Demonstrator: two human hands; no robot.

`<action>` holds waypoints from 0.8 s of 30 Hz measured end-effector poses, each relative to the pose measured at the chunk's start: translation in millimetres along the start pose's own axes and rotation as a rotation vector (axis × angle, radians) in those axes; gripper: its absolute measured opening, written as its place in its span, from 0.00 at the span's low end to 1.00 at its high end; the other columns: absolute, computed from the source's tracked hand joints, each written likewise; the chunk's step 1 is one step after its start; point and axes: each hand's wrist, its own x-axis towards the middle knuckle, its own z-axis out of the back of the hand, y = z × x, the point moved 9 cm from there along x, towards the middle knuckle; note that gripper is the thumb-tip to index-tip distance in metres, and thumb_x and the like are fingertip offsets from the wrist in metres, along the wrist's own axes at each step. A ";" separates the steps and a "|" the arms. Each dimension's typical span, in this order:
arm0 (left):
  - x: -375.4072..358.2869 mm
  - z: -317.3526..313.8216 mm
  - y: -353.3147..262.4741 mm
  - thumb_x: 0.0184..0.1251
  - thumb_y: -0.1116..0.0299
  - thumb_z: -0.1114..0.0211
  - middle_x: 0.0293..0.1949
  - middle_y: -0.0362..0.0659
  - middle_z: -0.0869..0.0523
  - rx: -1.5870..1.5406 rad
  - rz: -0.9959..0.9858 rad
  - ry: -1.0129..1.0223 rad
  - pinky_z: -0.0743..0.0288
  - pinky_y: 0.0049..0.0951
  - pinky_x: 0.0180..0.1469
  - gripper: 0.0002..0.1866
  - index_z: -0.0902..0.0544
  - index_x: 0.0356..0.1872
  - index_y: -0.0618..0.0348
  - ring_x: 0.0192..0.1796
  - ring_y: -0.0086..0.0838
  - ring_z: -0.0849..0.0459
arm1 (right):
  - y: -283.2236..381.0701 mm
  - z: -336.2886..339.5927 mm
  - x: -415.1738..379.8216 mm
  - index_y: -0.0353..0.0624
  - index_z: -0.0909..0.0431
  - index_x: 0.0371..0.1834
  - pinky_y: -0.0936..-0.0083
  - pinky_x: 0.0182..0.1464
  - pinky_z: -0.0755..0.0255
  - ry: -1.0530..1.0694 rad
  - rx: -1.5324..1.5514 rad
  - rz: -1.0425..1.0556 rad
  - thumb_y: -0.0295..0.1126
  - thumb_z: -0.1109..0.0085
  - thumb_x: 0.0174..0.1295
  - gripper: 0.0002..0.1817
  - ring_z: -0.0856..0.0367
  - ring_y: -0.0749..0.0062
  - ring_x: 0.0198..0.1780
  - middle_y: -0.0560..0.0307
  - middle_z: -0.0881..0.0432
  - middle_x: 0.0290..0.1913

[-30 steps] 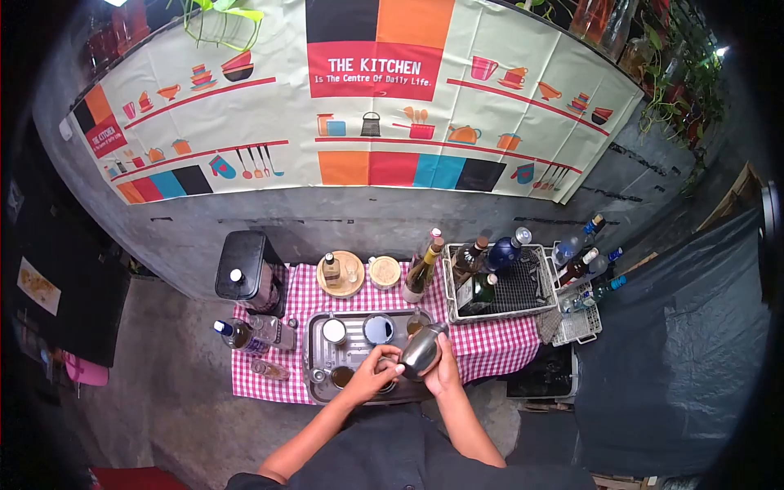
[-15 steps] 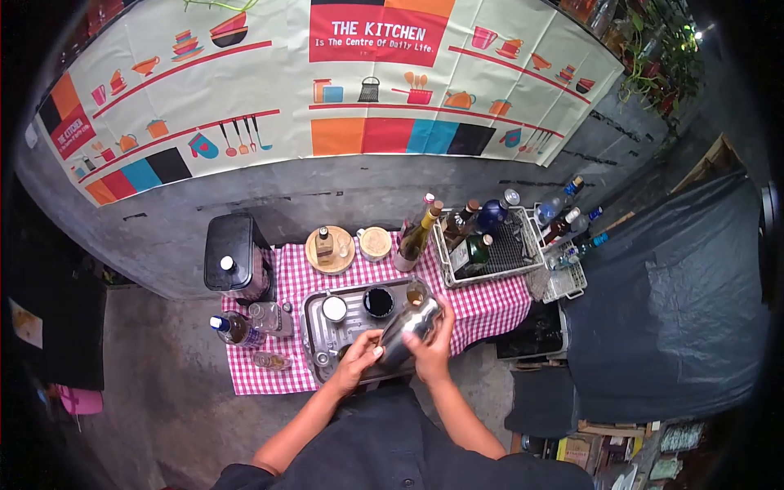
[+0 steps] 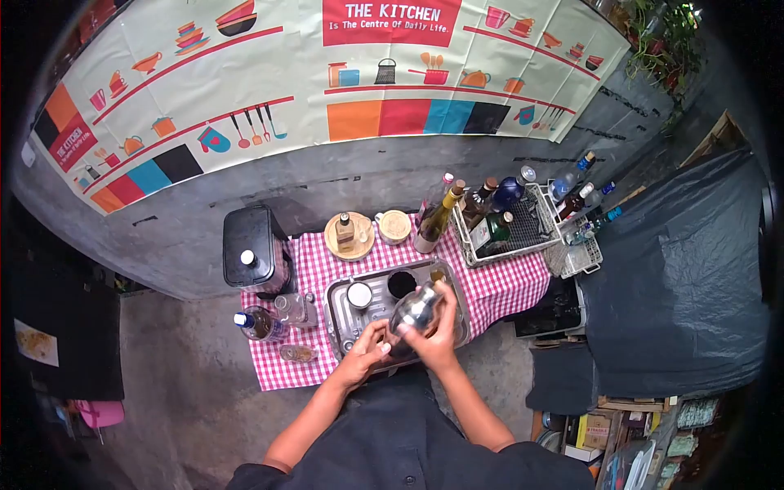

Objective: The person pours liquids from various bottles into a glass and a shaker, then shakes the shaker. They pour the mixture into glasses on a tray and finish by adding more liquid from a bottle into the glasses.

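Note:
A shiny metal shaker (image 3: 416, 307), blurred by motion, is held tilted above the near right part of a metal tray (image 3: 333, 310). My left hand (image 3: 365, 353) has its fingers round the shaker's lower left end. Around its upper right side wraps my right hand (image 3: 438, 331). On the tray, just beyond the shaker, are a dark-filled cup (image 3: 401, 283) and a small glass with amber contents (image 3: 438, 271). A cup of white contents (image 3: 358, 295) stands farther left on the same tray.
Bottles (image 3: 261, 323) and a glass jar (image 3: 294, 309) stand left of the tray. Behind it are a round wooden board (image 3: 362, 249) with a small bottle, a lidded mug (image 3: 394, 227) and a tall bottle (image 3: 435, 222). A wire basket (image 3: 531, 233) holds several bottles at the right.
The shaker has turned and is more blurred, with both hands still on it. The whole view has shifted, so the table and tray appear farther right.

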 end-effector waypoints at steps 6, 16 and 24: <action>-8.1 -27.3 -44.3 0.67 0.65 0.33 0.65 0.44 0.31 0.037 -0.246 0.191 0.44 0.36 0.72 0.36 0.41 0.71 0.59 0.70 0.32 0.34 | 65.7 -23.7 2.8 0.44 0.47 0.70 0.58 0.63 0.30 0.232 -0.159 0.401 0.32 0.23 0.46 0.50 0.26 0.51 0.62 0.37 0.32 0.63; 11.8 -21.6 -5.5 0.73 0.69 0.39 0.56 0.48 0.26 0.334 -0.008 0.094 0.21 0.32 0.53 0.32 0.42 0.73 0.60 0.54 0.30 0.20 | -133.5 11.4 -34.4 0.38 0.25 0.47 0.64 0.53 0.21 -0.181 0.871 -0.943 0.51 0.50 0.70 0.24 0.16 0.59 0.44 0.48 0.17 0.41; 28.9 -35.4 15.3 0.65 0.69 0.37 0.55 0.45 0.28 0.069 0.082 0.033 0.25 0.38 0.60 0.29 0.36 0.67 0.55 0.58 0.34 0.25 | -35.9 64.8 -3.2 0.40 0.52 0.75 0.69 0.61 0.31 -0.203 0.136 -0.191 0.28 0.31 0.54 0.47 0.29 0.65 0.58 0.44 0.37 0.65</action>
